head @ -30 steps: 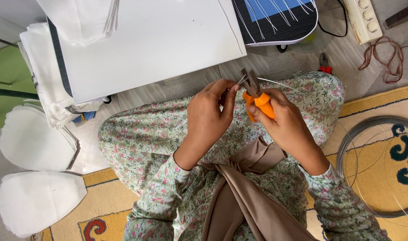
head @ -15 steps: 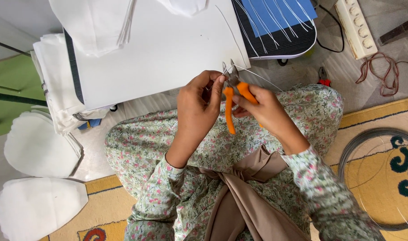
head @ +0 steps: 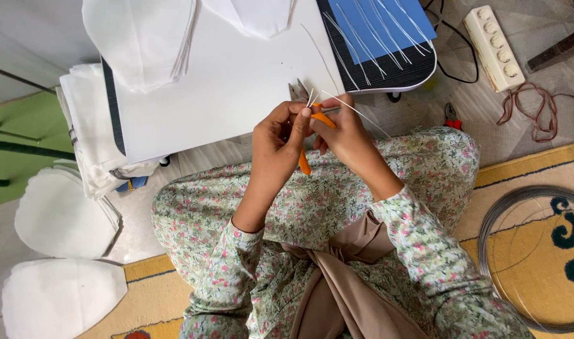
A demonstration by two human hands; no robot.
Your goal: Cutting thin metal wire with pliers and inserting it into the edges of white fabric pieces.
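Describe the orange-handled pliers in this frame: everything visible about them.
The pliers have bright orange handles, plastic-coated by the look, and a dark grey metal head. The right hand grips the handles, hiding most of them; one handle tip pokes out below, between both hands. The head points up and away from the person, over the white board's near edge. Thin pale wire meets the pliers; the left hand fingers pinch it there.

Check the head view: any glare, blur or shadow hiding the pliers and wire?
Head view: even, soft light and no glare; the hands are sharp; the pliers are mostly hidden by fingers, not shadow; the thin wire shows clearly against the floor.
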